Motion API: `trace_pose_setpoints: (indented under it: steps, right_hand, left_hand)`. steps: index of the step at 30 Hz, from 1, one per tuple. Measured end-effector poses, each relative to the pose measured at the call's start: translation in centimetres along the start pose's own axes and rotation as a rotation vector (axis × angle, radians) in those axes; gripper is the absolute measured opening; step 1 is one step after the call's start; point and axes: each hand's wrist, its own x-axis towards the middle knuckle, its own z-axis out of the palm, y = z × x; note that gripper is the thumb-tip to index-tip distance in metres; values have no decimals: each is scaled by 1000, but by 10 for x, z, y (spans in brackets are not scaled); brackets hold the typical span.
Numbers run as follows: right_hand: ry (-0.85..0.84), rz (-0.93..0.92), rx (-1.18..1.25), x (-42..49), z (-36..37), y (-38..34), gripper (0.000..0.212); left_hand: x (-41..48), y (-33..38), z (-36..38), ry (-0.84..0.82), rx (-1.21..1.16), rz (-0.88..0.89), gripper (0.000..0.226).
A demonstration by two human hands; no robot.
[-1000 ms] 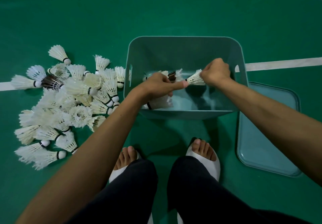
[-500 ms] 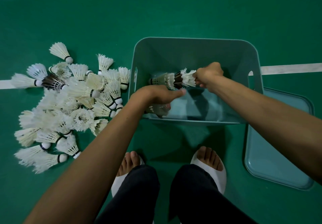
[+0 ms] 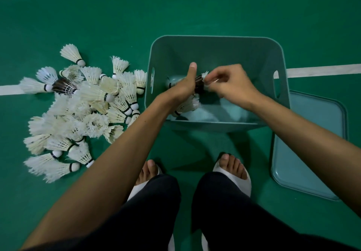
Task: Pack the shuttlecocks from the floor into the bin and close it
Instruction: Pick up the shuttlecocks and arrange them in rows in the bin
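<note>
Shuttlecock stack (image 3: pixel 199 83) over bin (image 3: pixel 214 55): L hand (image 3: pixel 182 88) grip wrapped round it, R hand (image 3: pixel 232 86) pinching feather end.

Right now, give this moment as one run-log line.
stage: packing | left hand: grips stacked shuttlecocks over bin | right hand: pinches same stack | pile: on floor | lid: off, beside bin
</note>
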Motion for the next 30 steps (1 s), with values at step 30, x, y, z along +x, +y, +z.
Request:
trace_pose_setpoints:
  steps: [30]
  right_hand:
    - [302, 660, 139, 96, 18, 62, 10]
  left_hand:
    - [37, -20, -17, 45, 921, -106, 69]
